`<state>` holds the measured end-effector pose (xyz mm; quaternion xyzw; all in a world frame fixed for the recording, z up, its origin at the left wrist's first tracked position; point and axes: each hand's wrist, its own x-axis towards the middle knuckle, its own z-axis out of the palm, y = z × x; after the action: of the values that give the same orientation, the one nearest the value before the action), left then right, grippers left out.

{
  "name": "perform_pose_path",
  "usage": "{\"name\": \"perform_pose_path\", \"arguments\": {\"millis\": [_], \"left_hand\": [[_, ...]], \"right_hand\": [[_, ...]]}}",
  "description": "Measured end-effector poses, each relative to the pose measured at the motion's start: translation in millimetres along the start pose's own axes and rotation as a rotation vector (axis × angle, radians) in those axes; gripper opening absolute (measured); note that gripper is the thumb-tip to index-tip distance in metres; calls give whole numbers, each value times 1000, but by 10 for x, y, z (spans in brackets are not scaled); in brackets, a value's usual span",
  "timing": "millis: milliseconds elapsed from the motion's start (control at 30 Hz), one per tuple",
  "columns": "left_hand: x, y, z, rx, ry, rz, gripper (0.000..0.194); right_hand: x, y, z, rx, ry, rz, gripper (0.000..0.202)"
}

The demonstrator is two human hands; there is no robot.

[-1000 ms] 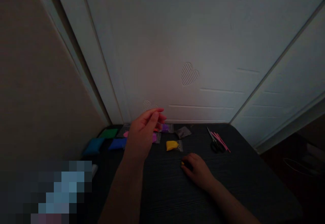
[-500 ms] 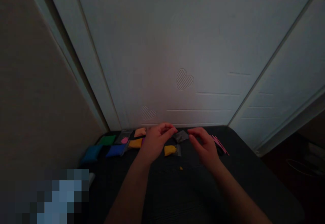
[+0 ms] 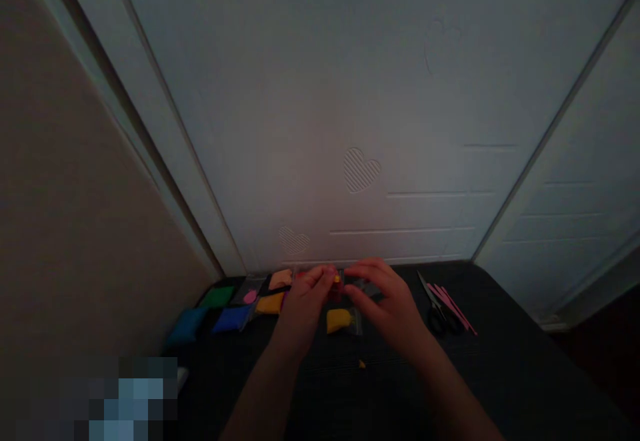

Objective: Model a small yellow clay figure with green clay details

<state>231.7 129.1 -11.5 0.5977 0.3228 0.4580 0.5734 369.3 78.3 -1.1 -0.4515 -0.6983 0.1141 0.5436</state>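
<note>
My left hand (image 3: 313, 294) is closed, thumb and fingers pinched together over the back row of packets. At its fingertips shows a small yellow piece of clay (image 3: 337, 279), with red behind and below it. My right hand (image 3: 385, 294) is just to the right, its curved fingers and thumb apart and pointing at that piece, holding nothing I can see. In front of the hands lies a bag of yellow clay (image 3: 339, 321). A tiny yellow crumb (image 3: 362, 364) lies nearer on the dark table. Behind my right fingers is a mostly clear bag (image 3: 367, 288), partly hidden.
Left of my hands lie packets: green (image 3: 219, 296), teal (image 3: 186, 326), blue (image 3: 233, 319), pink (image 3: 251, 296), peach (image 3: 281, 279) and orange (image 3: 271, 304). On the right are black-handled scissors (image 3: 437, 321) and pink sticks (image 3: 454, 304). A white wall panel (image 3: 320, 128) rises behind the table (image 3: 320, 401).
My right hand has moved left, close to my left fingertips. Yellow and red now show there. The view has shifted, so the scissors are now uncovered.
</note>
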Motion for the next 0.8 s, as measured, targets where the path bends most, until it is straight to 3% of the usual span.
{"name": "perform_pose_path", "arguments": {"millis": [133, 533, 600, 700, 800], "left_hand": [[-5, -32, 51, -83, -5, -32, 23], [16, -69, 37, -8, -55, -28, 23], [53, -117, 14, 149, -93, -5, 25], [123, -305, -39, 597, -215, 39, 29], [170, -594, -89, 1025, -345, 4, 54]], "right_hand": [[-10, 12, 15, -11, 11, -4, 21], [-22, 50, -3, -22, 35, -6, 13], [-17, 62, -40, -24, 56, 5, 12], [-12, 105, -117, -23, 106, 45, 12], [-9, 160, -186, -26, 162, 77, 10]]}}
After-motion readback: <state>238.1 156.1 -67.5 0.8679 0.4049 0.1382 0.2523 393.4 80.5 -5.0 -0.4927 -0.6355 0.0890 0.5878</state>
